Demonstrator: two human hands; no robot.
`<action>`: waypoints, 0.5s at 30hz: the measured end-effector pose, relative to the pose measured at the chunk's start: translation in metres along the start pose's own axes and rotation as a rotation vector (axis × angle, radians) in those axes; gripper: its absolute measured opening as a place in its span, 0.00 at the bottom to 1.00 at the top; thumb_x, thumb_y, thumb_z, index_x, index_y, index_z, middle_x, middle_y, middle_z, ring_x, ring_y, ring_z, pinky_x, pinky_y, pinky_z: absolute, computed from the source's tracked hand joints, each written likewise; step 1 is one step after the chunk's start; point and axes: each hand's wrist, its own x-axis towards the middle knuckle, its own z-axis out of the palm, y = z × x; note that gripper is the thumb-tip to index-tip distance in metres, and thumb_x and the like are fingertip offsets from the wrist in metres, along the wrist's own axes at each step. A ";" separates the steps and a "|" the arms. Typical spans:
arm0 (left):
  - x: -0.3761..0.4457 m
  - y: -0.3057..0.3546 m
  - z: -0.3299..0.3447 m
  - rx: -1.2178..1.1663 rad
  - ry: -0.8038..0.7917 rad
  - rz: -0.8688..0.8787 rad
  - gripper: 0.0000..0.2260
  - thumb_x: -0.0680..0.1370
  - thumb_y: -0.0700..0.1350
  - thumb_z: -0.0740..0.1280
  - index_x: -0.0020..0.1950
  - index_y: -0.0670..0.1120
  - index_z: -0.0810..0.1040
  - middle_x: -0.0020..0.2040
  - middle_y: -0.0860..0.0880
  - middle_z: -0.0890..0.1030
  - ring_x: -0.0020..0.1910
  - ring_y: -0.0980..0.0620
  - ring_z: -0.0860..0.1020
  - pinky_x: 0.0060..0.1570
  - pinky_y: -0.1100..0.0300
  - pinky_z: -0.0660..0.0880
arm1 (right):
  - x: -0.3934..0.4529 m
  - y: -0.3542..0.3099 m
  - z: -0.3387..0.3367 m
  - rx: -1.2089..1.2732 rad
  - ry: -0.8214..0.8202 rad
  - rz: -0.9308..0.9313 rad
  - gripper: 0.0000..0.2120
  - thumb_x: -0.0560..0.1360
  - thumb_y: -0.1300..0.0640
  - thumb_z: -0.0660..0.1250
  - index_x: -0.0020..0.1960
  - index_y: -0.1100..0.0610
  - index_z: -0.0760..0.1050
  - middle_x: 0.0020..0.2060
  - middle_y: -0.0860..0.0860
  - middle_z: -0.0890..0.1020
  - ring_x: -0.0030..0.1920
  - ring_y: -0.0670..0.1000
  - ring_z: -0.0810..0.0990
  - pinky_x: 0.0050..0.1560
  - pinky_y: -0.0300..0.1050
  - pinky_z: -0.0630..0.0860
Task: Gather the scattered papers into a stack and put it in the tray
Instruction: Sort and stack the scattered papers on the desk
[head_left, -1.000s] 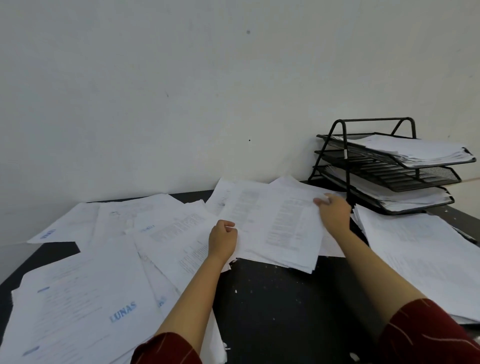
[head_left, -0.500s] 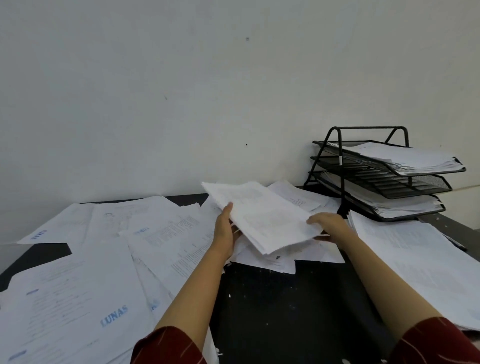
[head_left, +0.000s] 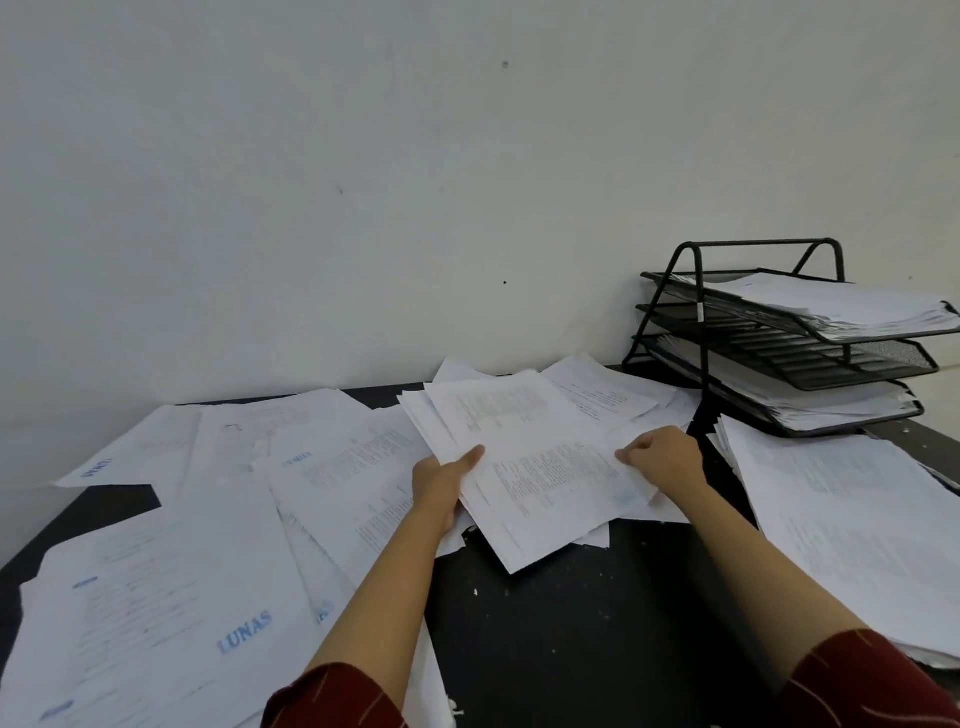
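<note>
A loose stack of printed white papers (head_left: 524, 457) sits at the middle of the black table, held at both sides. My left hand (head_left: 441, 480) grips its left edge, thumb on top. My right hand (head_left: 662, 457) pinches its right edge. More sheets lie under and behind the stack (head_left: 602, 395). Scattered papers (head_left: 332, 467) cover the left of the table, one stamped "LUNAS" (head_left: 156, 613). Another pile (head_left: 852, 519) lies at the right. A black wire three-tier tray (head_left: 862, 371) stands at the back right; its top and bottom tiers hold paper, its middle tier looks bare.
The black table (head_left: 582, 634) shows bare, speckled surface between my forearms. A plain white wall (head_left: 363, 182) rises right behind the table. The table's left edge runs near a dark gap (head_left: 114, 504) between sheets.
The stack, lifted and tilted half a second ago, now lies lower and flatter toward me. My left hand moved to its left edge and my right hand to its right edge.
</note>
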 end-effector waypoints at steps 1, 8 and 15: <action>0.000 -0.001 0.001 0.007 0.004 0.015 0.15 0.71 0.40 0.75 0.56 0.41 0.78 0.52 0.45 0.82 0.50 0.45 0.80 0.47 0.53 0.78 | 0.002 0.003 0.000 0.008 0.016 0.006 0.09 0.74 0.54 0.71 0.45 0.60 0.83 0.44 0.53 0.84 0.40 0.49 0.77 0.42 0.41 0.74; 0.003 0.002 0.001 0.005 0.002 -0.026 0.22 0.70 0.59 0.72 0.56 0.45 0.79 0.52 0.46 0.83 0.52 0.45 0.81 0.55 0.48 0.77 | -0.002 -0.002 0.002 0.096 -0.130 -0.133 0.07 0.75 0.55 0.70 0.51 0.54 0.81 0.39 0.48 0.79 0.42 0.47 0.75 0.40 0.36 0.67; 0.019 0.022 -0.032 0.278 0.011 0.052 0.15 0.77 0.31 0.62 0.62 0.39 0.75 0.60 0.41 0.78 0.53 0.43 0.77 0.52 0.52 0.76 | 0.000 -0.023 0.013 0.197 -0.159 -0.086 0.13 0.77 0.49 0.66 0.38 0.53 0.80 0.35 0.48 0.81 0.34 0.46 0.77 0.36 0.33 0.68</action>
